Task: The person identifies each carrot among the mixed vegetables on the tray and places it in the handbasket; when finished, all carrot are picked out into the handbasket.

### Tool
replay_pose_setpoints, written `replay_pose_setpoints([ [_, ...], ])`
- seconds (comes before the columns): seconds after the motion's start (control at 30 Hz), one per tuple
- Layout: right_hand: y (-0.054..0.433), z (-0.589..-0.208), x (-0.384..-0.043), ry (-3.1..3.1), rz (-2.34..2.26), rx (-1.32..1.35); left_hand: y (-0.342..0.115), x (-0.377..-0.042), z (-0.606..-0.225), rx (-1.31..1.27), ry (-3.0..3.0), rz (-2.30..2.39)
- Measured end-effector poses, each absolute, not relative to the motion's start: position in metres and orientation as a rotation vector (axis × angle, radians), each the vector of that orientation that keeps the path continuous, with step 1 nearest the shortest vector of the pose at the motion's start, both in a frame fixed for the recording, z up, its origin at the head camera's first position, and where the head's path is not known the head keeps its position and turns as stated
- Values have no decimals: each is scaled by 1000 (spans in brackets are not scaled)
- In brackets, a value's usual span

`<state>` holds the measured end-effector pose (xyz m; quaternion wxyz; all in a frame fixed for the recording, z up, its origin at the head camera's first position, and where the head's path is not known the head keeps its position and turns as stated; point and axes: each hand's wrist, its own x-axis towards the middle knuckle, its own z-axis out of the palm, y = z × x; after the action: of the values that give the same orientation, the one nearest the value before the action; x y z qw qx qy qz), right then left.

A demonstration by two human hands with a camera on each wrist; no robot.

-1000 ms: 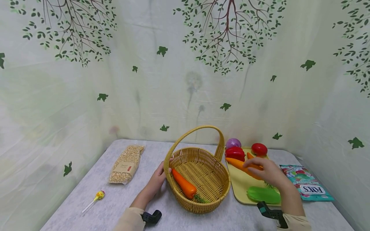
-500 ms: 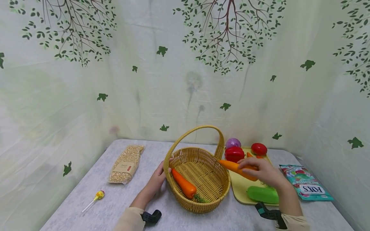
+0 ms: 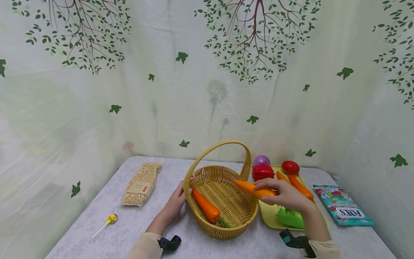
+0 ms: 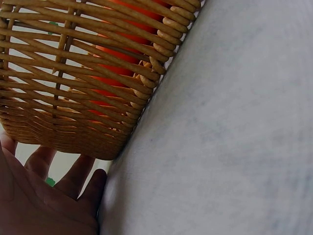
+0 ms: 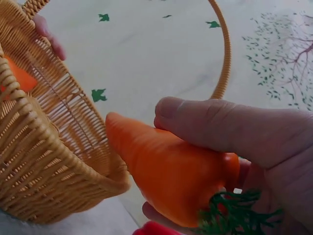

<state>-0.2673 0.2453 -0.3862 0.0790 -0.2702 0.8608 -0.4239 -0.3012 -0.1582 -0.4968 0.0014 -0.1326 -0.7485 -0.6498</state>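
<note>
My right hand [image 3: 284, 196] pinches an orange carrot [image 3: 255, 189] between thumb and fingers, its pointed end reaching over the right rim of a wicker basket [image 3: 226, 232]. In the right wrist view, the thumb lies along the top of this carrot [image 5: 166, 166], whose green leaves hang near the palm. My left hand [image 3: 176, 201] holds the basket's left side by the handle base. The left wrist view shows its fingers [image 4: 73, 178] against the outside of the woven wall [image 4: 63, 98]. Another carrot [image 3: 206, 207] lies inside the basket.
A yellow tray [image 3: 268, 216] on the right bears a red pepper [image 3: 263, 173], a red tomato [image 3: 290, 167], more carrots [image 3: 300, 187] and a green cucumber [image 3: 289, 218]. Beyond lies a purple onion [image 3: 261, 160]. A teal candy bag [image 3: 344, 207], a grain bag [image 3: 142, 184] and a lollipop [image 3: 108, 221] lie around.
My right hand has carried the carrot leftward from over the tray to the basket's right rim, uncovering carrots on the tray. My left hand and the basket have stayed in place.
</note>
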Motion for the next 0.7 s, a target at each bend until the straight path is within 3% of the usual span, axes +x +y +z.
replay_pose_setpoints([
  [0.7,201,-401,-271,2459,-1142,-977,-159,-301,-497,-424,-2355,-2023],
])
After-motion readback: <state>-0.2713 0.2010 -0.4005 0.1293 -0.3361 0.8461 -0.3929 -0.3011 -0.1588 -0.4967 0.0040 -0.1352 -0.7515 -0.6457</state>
